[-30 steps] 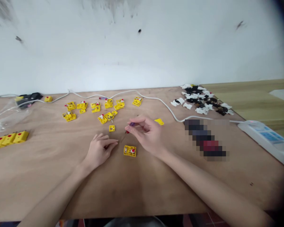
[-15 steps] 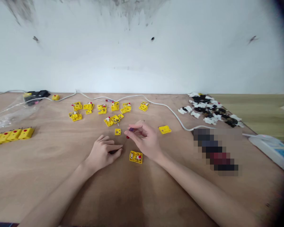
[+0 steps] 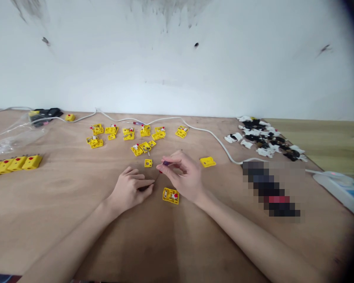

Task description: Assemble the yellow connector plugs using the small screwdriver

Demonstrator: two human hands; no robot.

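My right hand (image 3: 184, 175) pinches the purple and red handle of a small screwdriver (image 3: 165, 163), whose thin shaft slants down to the left. At the shaft's lower end my left hand (image 3: 132, 185) is closed in a pinch over the table; what sits between its thumb and forefinger is too small and hidden to make out. Just below my right hand lies an open yellow plastic housing (image 3: 170, 195) with a red button and white parts inside. Behind my hands is a small yellow cover piece (image 3: 148, 163), and a yellow shell (image 3: 208, 162) lies to the right.
Several opened yellow housings (image 3: 129, 133) spread along the back. Closed yellow boxes (image 3: 32, 162) line up at left, near a clear plastic bag (image 3: 16, 139). A white cable (image 3: 215, 139) runs to a power strip (image 3: 338, 190). Black and white parts (image 3: 264, 137) pile up at right.
The view has shifted slightly. My hands keep nearly the same pose, with the screwdriver's shaft now showing between them and its end at my left fingertips.
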